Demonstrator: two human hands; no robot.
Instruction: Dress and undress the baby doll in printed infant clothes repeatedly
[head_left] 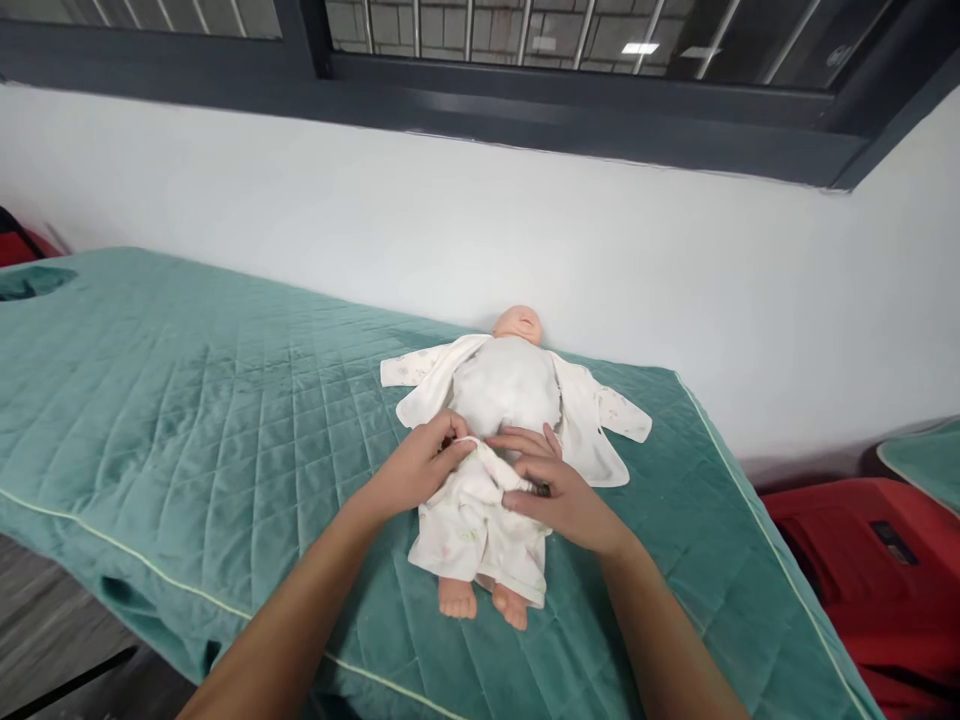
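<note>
A person's left hand [427, 465] pinches the waistband of a pair of white patterned trousers [480, 530] between thumb and fingers, while the right hand [551, 490] bends over the opposite side of the waist; whether its fingers grip the cloth cannot be told. The trousers cover the legs of a baby doll [506, 375] lying on its back near the edge of a green quilted cover [247, 400], its bare feet [457, 598] showing below the cuffs. A white jacket [589, 415] lies open beneath its torso, sleeves spread; the doll's hands are out of sight. The head tips back toward a white wall [450, 230], its upper part hidden. Above, a dark-framed window [525, 100] with bars is cut off by the top edge; at right, a red object [885, 570] is cropped.
</note>
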